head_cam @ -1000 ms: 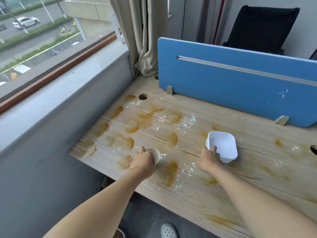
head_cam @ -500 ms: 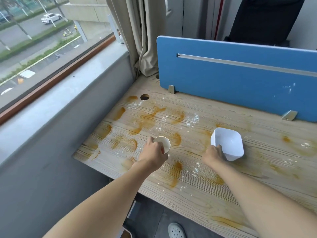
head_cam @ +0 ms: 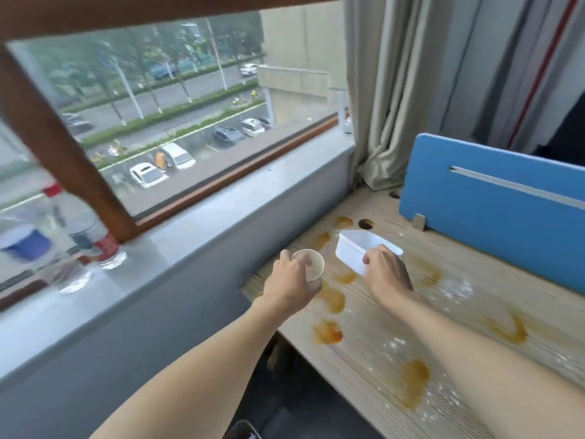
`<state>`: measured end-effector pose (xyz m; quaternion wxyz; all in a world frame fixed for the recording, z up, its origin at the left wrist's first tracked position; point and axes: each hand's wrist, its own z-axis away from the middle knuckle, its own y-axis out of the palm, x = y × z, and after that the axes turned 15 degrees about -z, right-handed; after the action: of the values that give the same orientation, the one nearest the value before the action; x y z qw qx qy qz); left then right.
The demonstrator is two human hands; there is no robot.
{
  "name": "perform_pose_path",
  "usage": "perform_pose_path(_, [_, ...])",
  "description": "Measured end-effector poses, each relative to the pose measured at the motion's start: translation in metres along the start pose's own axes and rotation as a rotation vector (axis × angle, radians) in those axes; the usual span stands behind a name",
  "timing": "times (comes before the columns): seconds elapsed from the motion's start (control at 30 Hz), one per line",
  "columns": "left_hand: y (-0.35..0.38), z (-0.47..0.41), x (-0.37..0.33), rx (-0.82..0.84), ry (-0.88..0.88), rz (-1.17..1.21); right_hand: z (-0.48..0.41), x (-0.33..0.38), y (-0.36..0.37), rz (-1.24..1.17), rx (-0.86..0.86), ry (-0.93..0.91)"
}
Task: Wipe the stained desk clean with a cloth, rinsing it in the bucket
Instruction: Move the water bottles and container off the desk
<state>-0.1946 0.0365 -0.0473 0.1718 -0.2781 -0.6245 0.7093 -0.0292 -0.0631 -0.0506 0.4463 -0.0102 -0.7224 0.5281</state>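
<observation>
So at this point we had both hands busy with clutter rather than any cloth: our left hand (head_cam: pixel 291 280) was curled round a small paper cup (head_cam: pixel 311 266), and our right hand (head_cam: pixel 386 274) pinched the near wall of a white plastic tub (head_cam: pixel 357 247) just beyond its knuckles. The two were close together but apart. We couldn't tell whether either was lifted or sitting on the table (head_cam: pixel 493 315). The table itself lay right under both hands and ran off to the right of them, with orange-brown stains (head_cam: pixel 329 332) blotched under and behind the wrists and a dusting of white powder (head_cam: pixel 456 288) just right of the right hand. No cloth or bucket was anywhere in view. Handling-wise, we'd guess the cup was feather-light and thin-walled, so an easy wrap round the side beats a squeeze. The tub looked light and stiff, so a grip on the rim seemed fine, though a corner hold could let it tip. The tabletop looked hard and flat, but its grooved grain probably hangs onto that sticky-looking stuff, so wiping along the grain seemed the way. A grey sill (head_cam: pixel 190 236) ran to the left of the left hand, with some blurry bottles (head_cam: pixel 79 229) far along it.
</observation>
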Motion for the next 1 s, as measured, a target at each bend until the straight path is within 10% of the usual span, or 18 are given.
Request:
perform_pose_path(0.57, [-0.092,0.116,0.339,-0.263,-0.645,0.075,0.065,0.32,0.192,0.06,0.274,-0.729])
perform_pose_path(1.0, [-0.083,0.109,0.416,-0.245,-0.643,0.142,0.085,0.383,0.27,0.22,0.352,-0.571])
